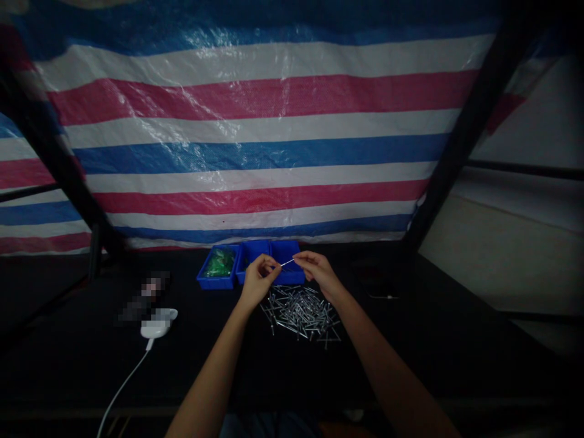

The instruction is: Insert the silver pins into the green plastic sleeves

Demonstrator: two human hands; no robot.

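The left hand (pixel 260 281) and right hand (pixel 320 272) are pinching a thin rivet (pixel 287 263) narrowly at their fingertips, a rivet pile (pixel 298 313) lying at six o'clock.

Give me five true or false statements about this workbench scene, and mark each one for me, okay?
1. The left hand and right hand hold a thin metal pin between them. True.
2. The loose metal pins sit inside a blue bin. False: they lie heaped on the black tabletop in front of the bins.
3. The leftmost blue bin holds something green. True.
4. The striped tarpaulin behind the bench has green and yellow stripes. False: its stripes are pink, white and blue.
5. A white corded object lies to the left of the hands. True.
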